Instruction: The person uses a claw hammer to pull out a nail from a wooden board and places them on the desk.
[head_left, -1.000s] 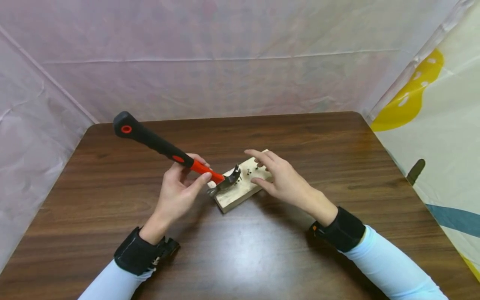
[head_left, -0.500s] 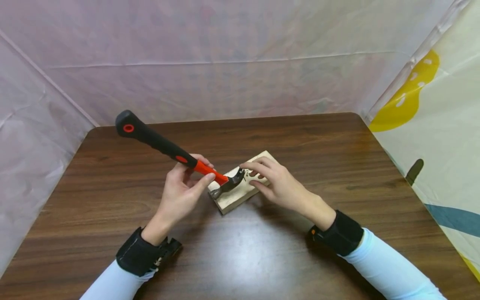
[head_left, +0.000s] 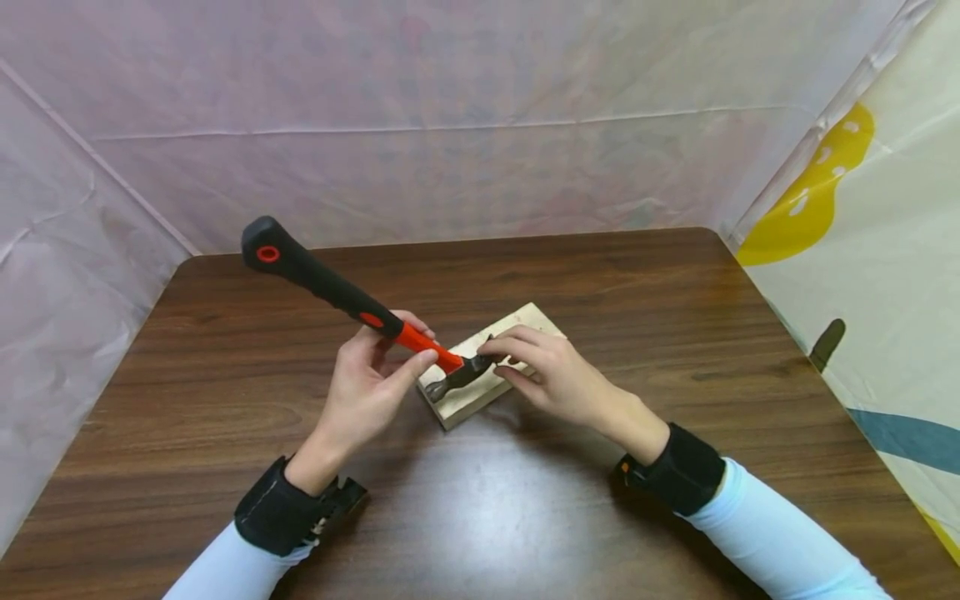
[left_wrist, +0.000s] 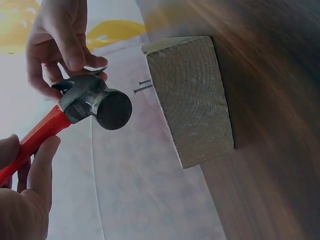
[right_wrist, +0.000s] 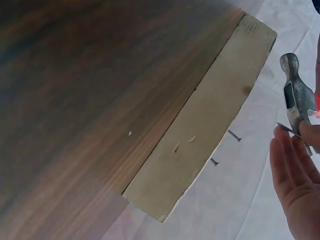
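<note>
My left hand [head_left: 367, 383] grips a claw hammer [head_left: 326, 279] by the red neck just behind its head. The black handle slants up to the far left, and the head sits over a pale wooden block [head_left: 468, 406]. Fingers and thumb of my right hand [head_left: 558, 375] close in on the claw end. In the right wrist view a thin dark nail [right_wrist: 287, 128] lies at the claw between those fingers, partly hidden by the thumb. Two nails [left_wrist: 143, 88] stand out of the block's top face in the left wrist view, apart from the hammer's round striking face [left_wrist: 115, 110].
The block lies at an angle on a brown wood-grain table [head_left: 225, 400]. Behind it hangs a pale sheet [head_left: 450, 167]; another sheet with a yellow print [head_left: 806, 200] is at the right. Small pale splinters [right_wrist: 177, 147] show on the block's side.
My right hand has come left and its fingers have drawn together at the hammer's claw. The hammer and my left hand have shifted slightly right.
</note>
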